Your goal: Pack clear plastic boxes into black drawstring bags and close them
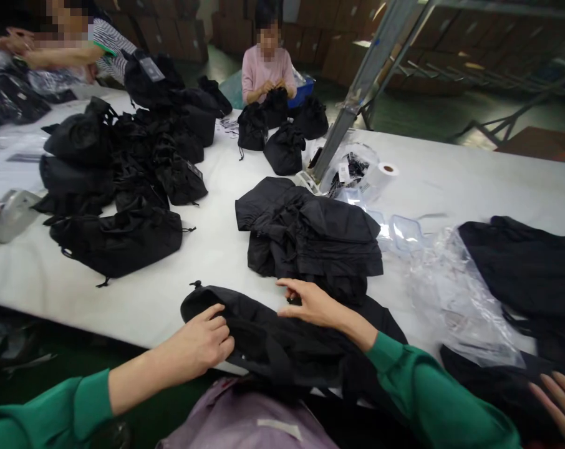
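A black drawstring bag (268,337) lies loosely in front of me at the table's near edge, with a cord end sticking up at its left tip. My left hand (202,340) is closed on the bag's left part, its fingers curled against the fabric and the index finger straighter. Over the bag's upper edge, my right hand (313,302) has its thumb and index finger apart; a small black piece shows beside its curled fingers, too little to name. Just beyond that hand sits a stack of folded black fabric bags (310,231).
Filled black bags (118,240) crowd the left. Past a metal post (345,118), a white tape roll (388,169) sits by a clear bag of black tags. Clear plastic (455,299) and black fabric (521,262) lie right. Another person's hand (560,402) rests lower right; two people work opposite.
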A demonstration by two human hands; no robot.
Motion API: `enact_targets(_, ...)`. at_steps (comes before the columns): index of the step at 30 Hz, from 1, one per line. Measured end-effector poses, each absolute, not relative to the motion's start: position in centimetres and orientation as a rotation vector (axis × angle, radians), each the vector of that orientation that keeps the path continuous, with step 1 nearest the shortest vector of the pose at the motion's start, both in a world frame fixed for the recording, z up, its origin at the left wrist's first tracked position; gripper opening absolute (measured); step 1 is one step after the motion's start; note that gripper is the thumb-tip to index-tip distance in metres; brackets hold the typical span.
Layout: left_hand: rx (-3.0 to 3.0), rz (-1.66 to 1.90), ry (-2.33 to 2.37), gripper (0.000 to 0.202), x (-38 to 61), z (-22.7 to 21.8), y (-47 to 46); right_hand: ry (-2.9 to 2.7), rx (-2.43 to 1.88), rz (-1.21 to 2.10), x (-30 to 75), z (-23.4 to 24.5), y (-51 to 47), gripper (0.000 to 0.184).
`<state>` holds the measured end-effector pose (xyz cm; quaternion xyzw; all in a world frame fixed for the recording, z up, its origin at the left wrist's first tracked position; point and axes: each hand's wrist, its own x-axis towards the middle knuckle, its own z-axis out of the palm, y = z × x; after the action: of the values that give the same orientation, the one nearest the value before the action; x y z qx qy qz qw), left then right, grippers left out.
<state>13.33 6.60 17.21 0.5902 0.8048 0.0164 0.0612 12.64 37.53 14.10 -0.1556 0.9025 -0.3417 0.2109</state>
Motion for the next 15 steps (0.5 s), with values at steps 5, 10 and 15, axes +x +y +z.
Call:
enact_targets(5, 1.663, 0.017, 2.323, 0.014, 13.9, 18.3, 8.1, 2.62, -0.859, -0.248, 17.7, 14.9, 34.5, 0.062)
enact_targets(10, 1.525, 0.041, 2.3, 0.015, 13.8, 18.7, 8.1, 2.497, -0.863, -0.274, 18.6, 13.4, 32.8, 0.062)
enact_targets(15, 1.293, 0.072, 2.334, 0.024, 14.1, 19.3, 7.5, 2.322, -0.813, -0.39, 18.0, 14.8, 34.5, 0.065)
